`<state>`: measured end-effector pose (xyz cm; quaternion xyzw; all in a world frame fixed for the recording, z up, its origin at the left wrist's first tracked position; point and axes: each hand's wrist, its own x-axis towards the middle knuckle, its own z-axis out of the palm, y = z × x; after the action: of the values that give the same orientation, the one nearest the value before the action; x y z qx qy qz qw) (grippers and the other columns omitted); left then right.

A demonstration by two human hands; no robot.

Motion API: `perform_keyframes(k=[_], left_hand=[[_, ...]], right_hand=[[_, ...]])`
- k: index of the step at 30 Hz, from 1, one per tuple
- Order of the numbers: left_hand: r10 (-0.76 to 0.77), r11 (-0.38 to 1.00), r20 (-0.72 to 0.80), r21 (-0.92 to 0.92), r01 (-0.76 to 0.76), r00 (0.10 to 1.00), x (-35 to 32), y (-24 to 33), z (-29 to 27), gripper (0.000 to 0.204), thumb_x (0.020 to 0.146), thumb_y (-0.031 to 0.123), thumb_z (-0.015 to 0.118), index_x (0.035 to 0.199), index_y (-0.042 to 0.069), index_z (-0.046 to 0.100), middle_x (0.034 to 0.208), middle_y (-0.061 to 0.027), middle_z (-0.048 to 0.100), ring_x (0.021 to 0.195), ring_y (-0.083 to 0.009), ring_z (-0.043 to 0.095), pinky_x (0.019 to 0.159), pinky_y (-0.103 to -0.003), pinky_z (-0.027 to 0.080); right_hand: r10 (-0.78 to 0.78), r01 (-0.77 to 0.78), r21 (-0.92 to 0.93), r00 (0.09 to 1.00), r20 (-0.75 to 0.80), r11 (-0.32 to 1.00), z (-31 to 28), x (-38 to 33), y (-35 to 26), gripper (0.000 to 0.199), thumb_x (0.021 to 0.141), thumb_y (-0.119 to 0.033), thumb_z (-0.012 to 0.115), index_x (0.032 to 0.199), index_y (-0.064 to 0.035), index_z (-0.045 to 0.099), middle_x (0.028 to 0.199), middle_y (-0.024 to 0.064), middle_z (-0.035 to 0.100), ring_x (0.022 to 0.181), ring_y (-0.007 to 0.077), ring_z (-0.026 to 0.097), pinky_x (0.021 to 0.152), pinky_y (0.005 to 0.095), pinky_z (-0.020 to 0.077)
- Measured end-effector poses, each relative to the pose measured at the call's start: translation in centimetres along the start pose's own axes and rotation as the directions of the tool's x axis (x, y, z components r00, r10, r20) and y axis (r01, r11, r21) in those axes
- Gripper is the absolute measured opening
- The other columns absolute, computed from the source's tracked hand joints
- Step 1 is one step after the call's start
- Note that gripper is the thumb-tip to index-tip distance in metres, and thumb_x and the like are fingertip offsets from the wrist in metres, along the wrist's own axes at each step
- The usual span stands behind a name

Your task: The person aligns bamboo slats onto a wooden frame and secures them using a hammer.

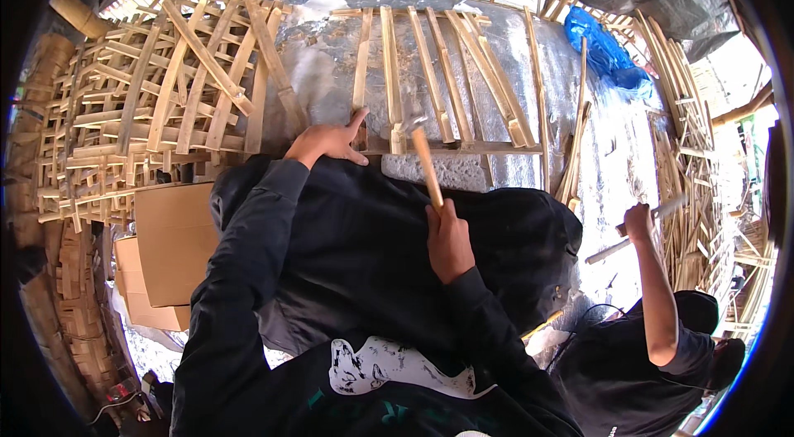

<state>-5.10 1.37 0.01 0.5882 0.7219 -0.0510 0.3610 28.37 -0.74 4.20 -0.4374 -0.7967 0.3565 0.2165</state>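
My right hand (451, 243) is closed round the wooden handle of a hammer (428, 164). Its metal head is over the near end of a bamboo slat (391, 65), which lies across a thin crosspiece (496, 148). Left of the hammer, my left hand (327, 143) grips the near end of another bamboo slat (361, 61) where it meets the crosspiece. One finger points up along that slat, and the thumb stretches to the right below. Several more slats lie side by side to the right. Under the crosspiece shows a rough grey block (438, 172).
Woven bamboo panels (107, 114) are piled at the left, above cardboard boxes (174, 243). A silvery sheet (331, 48) covers the ground. At the right, a co-worker (653, 354) holds a tool near bundled bamboo strips (691, 214). A blue plastic bag (608, 52) lies farther back.
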Motion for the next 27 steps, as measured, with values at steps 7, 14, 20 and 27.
perform_keyframes(k=[7,14,20,27], left_hand=[[0.035,0.998,-0.014,-0.049,-0.036,0.999,0.7,-1.0,0.8,0.132,0.08,0.063,0.081,0.166,0.016,-0.008,0.125,-0.0325,0.067,0.121,-0.0481,0.062,0.1,-0.049,0.049],[0.02,0.999,-0.007,-0.027,-0.02,1.0,0.3,-1.2,0.4,0.132,0.081,0.062,0.081,0.166,0.017,-0.009,0.122,-0.0314,0.068,0.121,-0.0483,0.062,0.099,-0.049,0.049],[-0.018,0.999,0.041,-0.039,0.02,0.999,-0.5,0.8,-0.7,0.132,0.081,0.063,0.081,0.166,0.018,-0.009,0.119,-0.0287,0.068,0.117,-0.0466,0.064,0.099,-0.049,0.049],[0.061,0.998,-0.064,-0.025,-0.063,0.996,0.7,-2.5,1.2,0.13,0.081,0.061,0.082,0.166,0.017,-0.007,0.114,-0.0283,0.07,0.112,-0.0477,0.066,0.096,-0.05,0.049]], right_hand=[[-0.074,0.086,0.047,0.975,-0.211,0.995,-2.2,0.9,-4.2,0.019,0.106,-0.015,0.06,0.098,-0.0007,0.051,0.07,0.0285,0.059,0.07,0.0524,0.059,0.054,0.0535,0.0414],[0.076,-0.072,-0.081,0.996,0.041,0.994,-0.6,0.4,0.0,0.023,0.105,-0.016,0.062,0.094,-0.0008,0.049,0.073,0.0297,0.061,0.074,0.0522,0.06,0.057,0.0567,0.0423],[-0.065,0.067,0.009,0.987,-0.146,0.998,-1.7,0.8,-2.8,0.025,0.105,-0.017,0.062,0.094,-0.0006,0.047,0.07,0.0294,0.061,0.066,0.0509,0.061,0.054,0.0606,0.0428],[-0.012,0.018,-0.14,0.999,0.046,0.99,-0.1,0.8,-0.5,0.029,0.105,-0.021,0.062,0.09,-0.002,0.046,0.067,0.0288,0.061,0.066,0.0516,0.06,0.056,0.0604,0.0442]])
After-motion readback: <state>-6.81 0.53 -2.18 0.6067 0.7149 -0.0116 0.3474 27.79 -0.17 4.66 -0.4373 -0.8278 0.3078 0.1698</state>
